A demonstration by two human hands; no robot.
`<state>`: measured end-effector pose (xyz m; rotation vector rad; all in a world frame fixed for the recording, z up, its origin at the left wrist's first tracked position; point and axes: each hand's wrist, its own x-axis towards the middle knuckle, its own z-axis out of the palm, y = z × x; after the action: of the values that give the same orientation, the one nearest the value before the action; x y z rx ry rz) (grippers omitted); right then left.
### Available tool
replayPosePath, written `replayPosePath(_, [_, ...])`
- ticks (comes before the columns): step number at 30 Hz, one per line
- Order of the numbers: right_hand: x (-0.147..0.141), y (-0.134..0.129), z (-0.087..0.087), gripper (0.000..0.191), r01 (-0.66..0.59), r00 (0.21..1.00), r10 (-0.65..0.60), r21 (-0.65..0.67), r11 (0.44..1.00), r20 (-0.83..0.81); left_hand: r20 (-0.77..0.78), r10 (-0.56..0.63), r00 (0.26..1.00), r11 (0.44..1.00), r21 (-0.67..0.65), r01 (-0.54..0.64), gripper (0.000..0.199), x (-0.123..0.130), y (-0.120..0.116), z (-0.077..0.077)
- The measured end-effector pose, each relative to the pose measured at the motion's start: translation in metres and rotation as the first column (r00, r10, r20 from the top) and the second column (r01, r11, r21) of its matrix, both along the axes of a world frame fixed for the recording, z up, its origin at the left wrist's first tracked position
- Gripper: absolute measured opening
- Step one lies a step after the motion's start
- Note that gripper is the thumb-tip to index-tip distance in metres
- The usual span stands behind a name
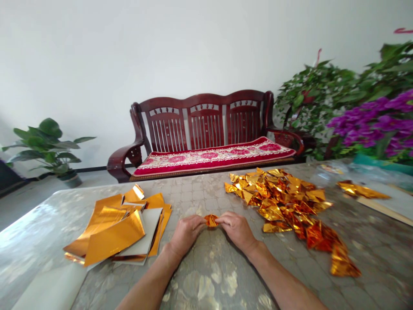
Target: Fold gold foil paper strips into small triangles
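Observation:
Between my two hands is a small folded piece of gold foil paper (211, 221), held just above the patterned table. My left hand (188, 232) pinches its left end, thumb and fingers closed together. At the opposite end, my right hand (238, 230) grips it the same way. Left of my hands lies a loose stack of flat gold foil sheets (116, 239), some showing their pale backs. On the right spreads a heap of folded gold foil pieces (277, 198), pointed and crumpled, trailing toward the table's near right.
A patterned table (206, 284) spans the foreground. Behind it stands a dark red wooden bench (206, 129) with a red floral cushion (213, 157). A potted plant (51, 148) is on the left floor; purple flowers (377, 122) and leafy plants rise at the right.

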<state>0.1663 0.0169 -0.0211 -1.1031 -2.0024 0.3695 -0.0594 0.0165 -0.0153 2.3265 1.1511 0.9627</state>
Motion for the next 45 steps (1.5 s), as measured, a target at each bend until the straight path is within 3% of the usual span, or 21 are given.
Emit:
replayPosePath(16, [-0.007,-0.006,0.004,0.033,0.065,0.997,-0.064,-0.007,0.998,0.05,0.103,0.172,0.98,0.985,-0.051,-0.168,0.019,0.012,-0.004,-0.001])
replayPosePath(24, [-0.01,-0.007,0.008,0.051,0.132,0.991,-0.129,-0.104,0.986,0.028,0.204,0.24,0.949,0.956,-0.222,-0.194,0.023,0.013,-0.002,-0.006])
replayPosePath(28, [-0.012,-0.008,0.011,0.044,0.077,0.997,-0.072,-0.122,0.99,0.038,0.112,0.23,0.967,0.952,-0.232,-0.2,0.021,0.013,-0.003,0.0])
replayPosePath(32, [-0.014,-0.01,0.012,0.04,0.106,0.994,-0.105,-0.164,0.981,0.015,0.038,0.217,0.975,0.947,-0.25,-0.201,0.021,0.014,-0.006,0.006])
replayPosePath(45, [-0.017,-0.012,0.013,0.037,0.12,0.993,-0.118,-0.208,0.971,0.02,-0.022,0.216,0.976,0.965,-0.15,-0.216,0.025,0.02,-0.012,0.004])
